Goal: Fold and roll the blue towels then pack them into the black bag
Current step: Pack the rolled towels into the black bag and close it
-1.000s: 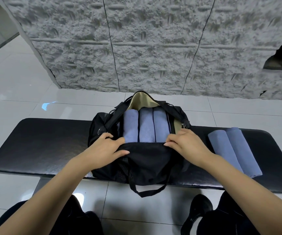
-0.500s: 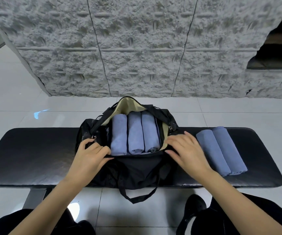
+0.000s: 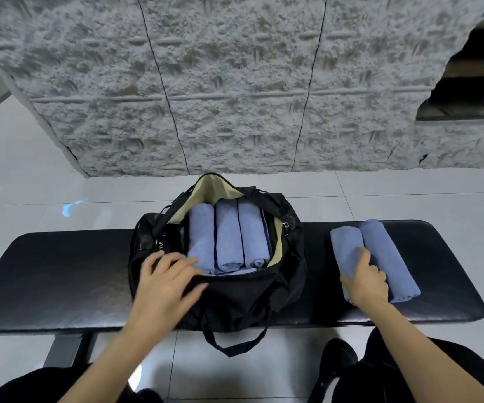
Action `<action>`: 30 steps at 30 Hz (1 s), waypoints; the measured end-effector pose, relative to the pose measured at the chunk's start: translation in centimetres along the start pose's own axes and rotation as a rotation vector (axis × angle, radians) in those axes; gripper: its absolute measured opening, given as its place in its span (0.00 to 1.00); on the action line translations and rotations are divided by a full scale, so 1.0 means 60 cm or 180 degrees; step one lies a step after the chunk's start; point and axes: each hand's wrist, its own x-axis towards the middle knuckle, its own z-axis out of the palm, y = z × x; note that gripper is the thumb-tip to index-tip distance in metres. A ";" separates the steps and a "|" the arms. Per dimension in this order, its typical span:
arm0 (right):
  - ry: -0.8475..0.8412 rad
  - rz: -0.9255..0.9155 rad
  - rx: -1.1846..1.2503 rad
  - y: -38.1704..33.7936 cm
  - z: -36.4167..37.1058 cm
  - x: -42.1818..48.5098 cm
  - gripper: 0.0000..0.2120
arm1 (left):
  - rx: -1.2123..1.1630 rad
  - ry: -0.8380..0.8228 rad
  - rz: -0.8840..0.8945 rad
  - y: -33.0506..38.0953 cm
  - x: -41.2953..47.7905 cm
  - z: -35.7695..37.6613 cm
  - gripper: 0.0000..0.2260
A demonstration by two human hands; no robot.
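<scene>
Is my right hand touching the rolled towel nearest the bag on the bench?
Touching. Head view: the right hand grips the rolled towel, its thumb tucked between the two rolls.

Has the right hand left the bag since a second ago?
Yes. The right hand went rightward off the black bag and now grips a rolled towel on the bench.

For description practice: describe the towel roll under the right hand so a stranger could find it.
On the black bench, right of the black bag, lie two blue rolls. It is the roll nearer the bag, gripped by the right hand; the outer roll lies farther right.
</scene>
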 end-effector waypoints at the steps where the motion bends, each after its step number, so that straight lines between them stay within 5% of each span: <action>1: 0.0150 -0.0024 0.0363 -0.006 -0.008 -0.010 0.33 | -0.0419 -0.0003 -0.0176 0.028 0.004 -0.001 0.10; 5: 0.0943 -0.0377 0.0929 -0.058 -0.068 -0.084 0.33 | -0.2912 -0.0434 -0.1275 0.175 0.047 -0.018 0.10; 8: 0.1398 -0.1336 0.0252 -0.104 -0.088 -0.165 0.32 | -0.4248 -0.1153 -0.1994 0.229 0.093 -0.020 0.15; 11: 0.1614 -0.2186 -0.0366 -0.121 -0.071 -0.213 0.34 | -0.4937 -0.1006 -0.2661 0.226 0.114 -0.023 0.22; 15: 0.1800 -0.3165 -0.0232 -0.127 -0.069 -0.218 0.32 | -0.5033 -0.0926 -0.3252 0.172 0.106 -0.030 0.17; 18: 0.0726 -0.3193 0.0563 -0.142 -0.107 -0.184 0.26 | -0.5211 -0.0781 -0.3481 0.124 0.107 -0.038 0.12; 21: -0.1900 -0.1933 0.2483 -0.170 -0.160 -0.134 0.34 | -0.5526 -0.0603 -0.3405 0.082 0.129 -0.054 0.09; 23: -0.2961 -0.1461 0.3088 -0.190 -0.174 -0.098 0.34 | -0.5581 -0.0560 -0.3293 0.051 0.146 -0.062 0.12; 26: -0.2771 -0.1865 0.2719 -0.236 -0.160 -0.069 0.22 | -0.5093 -0.0618 -0.3032 -0.006 0.158 -0.066 0.22; 30: -0.2287 -0.2420 0.1924 -0.277 -0.134 -0.041 0.14 | -0.3180 -0.0927 -0.2148 -0.075 0.155 -0.049 0.27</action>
